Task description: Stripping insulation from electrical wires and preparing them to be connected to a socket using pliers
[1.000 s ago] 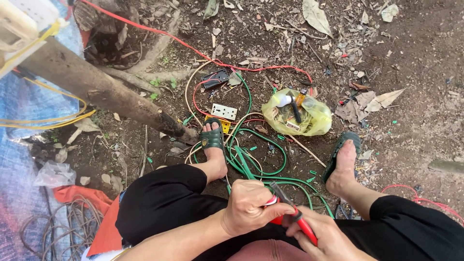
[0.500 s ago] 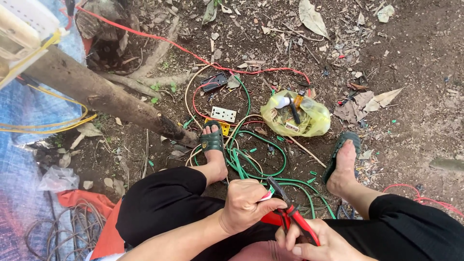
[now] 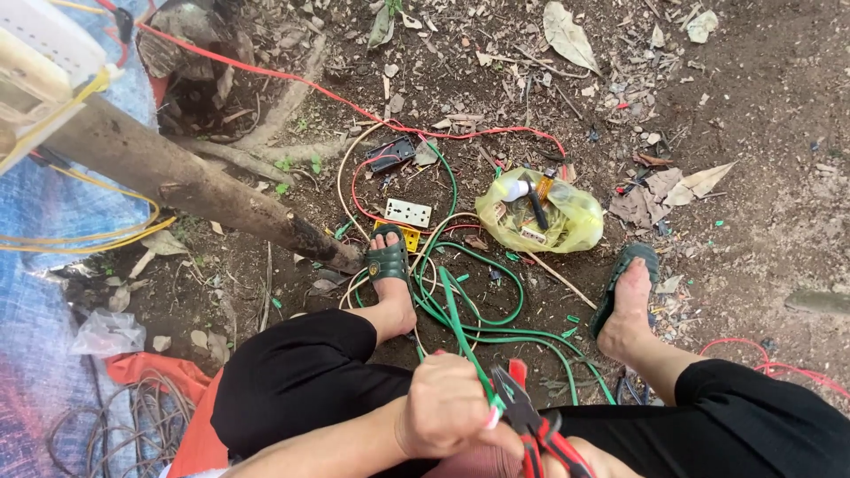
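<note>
My left hand [image 3: 447, 412] is closed around a green wire [image 3: 460, 327] that runs up from the tangle on the ground between my feet. My right hand [image 3: 589, 458] is mostly cut off at the bottom edge; it grips the red handles of pliers [image 3: 522, 412], whose dark jaws sit at the wire right beside my left fingers. I squat in black trousers, with green sandals on both feet.
A white socket plate [image 3: 407, 212] and a black box [image 3: 390, 152] lie among red and green wires on the dirt. A yellow plastic bag [image 3: 542, 217] holds small tools. A wooden pole [image 3: 195, 190] slants at left over a blue tarp [image 3: 35, 354].
Both hands have sunk towards the bottom of the view. The pliers' jaws have come up to the green wire at my left fingers, and the right hand has slipped mostly out of sight.
</note>
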